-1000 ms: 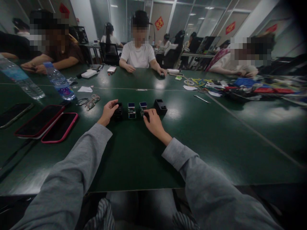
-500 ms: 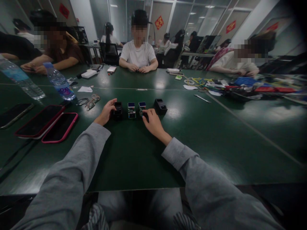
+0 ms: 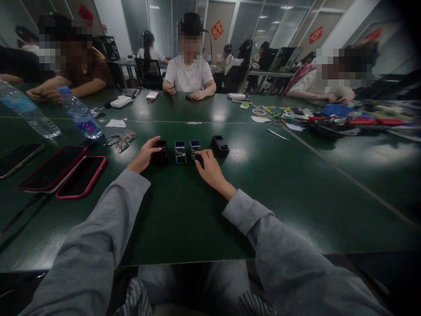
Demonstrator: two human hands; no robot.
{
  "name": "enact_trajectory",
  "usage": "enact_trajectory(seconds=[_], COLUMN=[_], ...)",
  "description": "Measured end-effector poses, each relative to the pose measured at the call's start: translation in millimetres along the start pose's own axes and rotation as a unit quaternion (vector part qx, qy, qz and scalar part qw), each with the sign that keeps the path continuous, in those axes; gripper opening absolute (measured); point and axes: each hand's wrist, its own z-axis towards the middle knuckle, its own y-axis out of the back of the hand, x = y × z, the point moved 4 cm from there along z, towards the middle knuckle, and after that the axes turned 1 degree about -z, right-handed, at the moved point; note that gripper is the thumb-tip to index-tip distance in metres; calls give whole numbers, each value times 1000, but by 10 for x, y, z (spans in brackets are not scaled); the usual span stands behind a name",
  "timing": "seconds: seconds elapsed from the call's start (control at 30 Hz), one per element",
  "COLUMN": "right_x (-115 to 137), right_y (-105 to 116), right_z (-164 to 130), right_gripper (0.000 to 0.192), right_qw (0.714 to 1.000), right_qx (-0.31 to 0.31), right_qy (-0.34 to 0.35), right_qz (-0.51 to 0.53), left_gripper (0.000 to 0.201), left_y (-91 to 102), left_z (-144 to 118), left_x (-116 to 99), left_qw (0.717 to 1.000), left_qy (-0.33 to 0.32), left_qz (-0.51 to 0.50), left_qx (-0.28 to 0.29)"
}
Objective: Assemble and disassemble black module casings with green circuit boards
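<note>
While both your grey sleeves stretch forward over the dark green table (image 3: pixel 184 219), your left hand (image 3: pixel 144 154) curls its fingers around a small black box (image 3: pixel 161 151) at the left end of a short row, thumb on the near side and fingertips on top. Your right hand (image 3: pixel 210 169) rests on the table with its fingertips pressed to a small blue-topped module (image 3: pixel 194 148); whether it grips that piece or only touches it, you cannot tell from here. Between the two sits a second blue-topped module (image 3: pixel 180 151), just beside each neighbour. A black open holder (image 3: pixel 220 146) stands at the right end of the row, apart from your fingers. To your left lie a pair of glasses (image 3: pixel 121 140), two red-cased phones (image 3: pixel 62 171) side by side, and a water bottle (image 3: pixel 80 114) on its side. Across the table, a person in a white shirt (image 3: pixel 189 74) sits with both hands down.
</note>
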Motion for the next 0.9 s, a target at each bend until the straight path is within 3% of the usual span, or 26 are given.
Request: enact_trajectory(seconds=[0.33,0.63,0.9], right_x=[34,-8,-29], right_y=[27,-9,-24], right_z=[-4,6,10], right_gripper=[35,35,35], right_qw=[1000,1000,1000], right_qx=[7,5,6], right_qy=[-3,-4,-5], right_qz=[-1,-4,-8], left_gripper=[53,53,41], left_y=[4,4,0], left_z=[-17,0,-11], left_x=[3,10,11], left_qw=[999,999,998], left_qy=[-43,-48,-26], left_qz=[21,10,28], left_qx=[-18,-20,-43])
